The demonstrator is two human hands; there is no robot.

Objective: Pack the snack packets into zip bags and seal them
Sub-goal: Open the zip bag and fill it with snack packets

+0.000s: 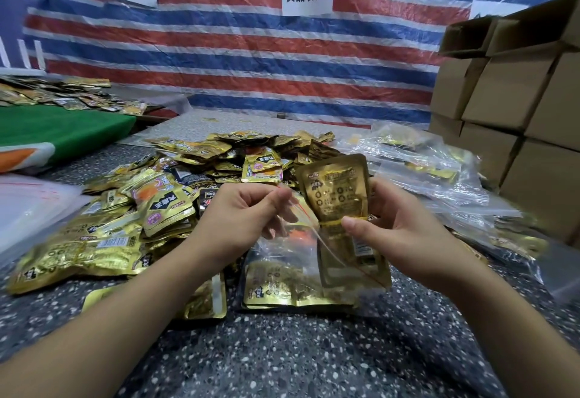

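Left hand (251, 206) pinches zip bag (301, 250) mouth; right hand (392, 225) grips gold packet (337, 190) half inside. Loose packets (175, 177) heaped behind, cardboard boxes (508, 90) right.

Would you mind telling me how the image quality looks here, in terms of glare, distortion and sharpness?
Head view: wide-angle distortion bows the striped tarp and tilts the cardboard boxes; glare glints off the gold snack packets and the clear zip bag, whose edges are hard to trace; the left hand, right hand and held packet are fairly sharp; lighting is even, shadows soft.
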